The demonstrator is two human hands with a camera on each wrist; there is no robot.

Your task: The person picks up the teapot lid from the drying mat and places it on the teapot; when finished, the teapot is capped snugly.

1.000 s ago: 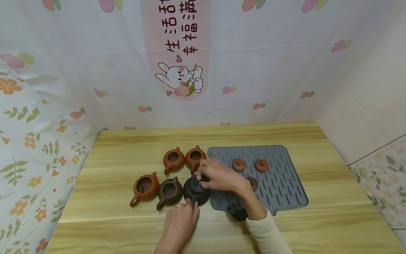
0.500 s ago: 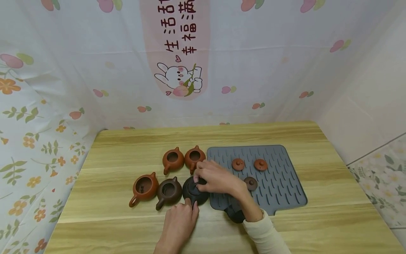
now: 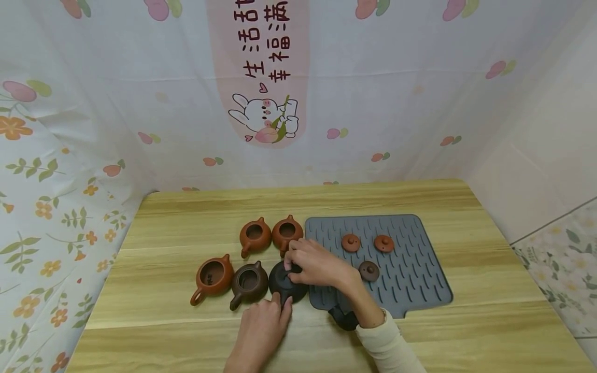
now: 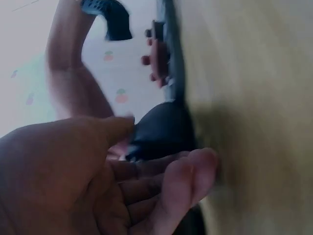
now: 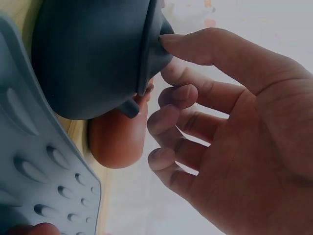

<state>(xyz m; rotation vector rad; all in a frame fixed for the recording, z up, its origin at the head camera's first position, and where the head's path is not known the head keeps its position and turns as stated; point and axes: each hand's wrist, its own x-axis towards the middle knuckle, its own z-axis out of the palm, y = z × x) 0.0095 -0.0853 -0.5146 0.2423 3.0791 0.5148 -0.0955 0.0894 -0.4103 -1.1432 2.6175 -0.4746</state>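
Note:
The black teapot [image 3: 295, 297] stands at the left edge of the grey mat, its lid [image 5: 155, 61] sitting flat over the opening. My right hand [image 3: 319, 265] pinches the lid's knob between thumb and forefinger, the other fingers loosely bent in the right wrist view. At the near side, my left hand [image 3: 263, 327] grips the teapot's handle, which the fingers mostly hide. The left wrist view is blurred, with thumb and fingers close around the dark pot [image 4: 164, 128].
Left of the black pot are a dark brown teapot [image 3: 250, 283] and a reddish one [image 3: 215, 277], both lidless. Two orange lidless teapots [image 3: 255, 237] stand behind. The grey mat [image 3: 410, 274] bears two orange lids [image 3: 351, 242] and a brown lid [image 3: 369, 271]. A black object [image 3: 344, 319] lies by my right forearm.
The black lid, tilted over the pot's opening in my right hand a second ago, has come down and now lies level on it. My left hand has stayed at the handle.

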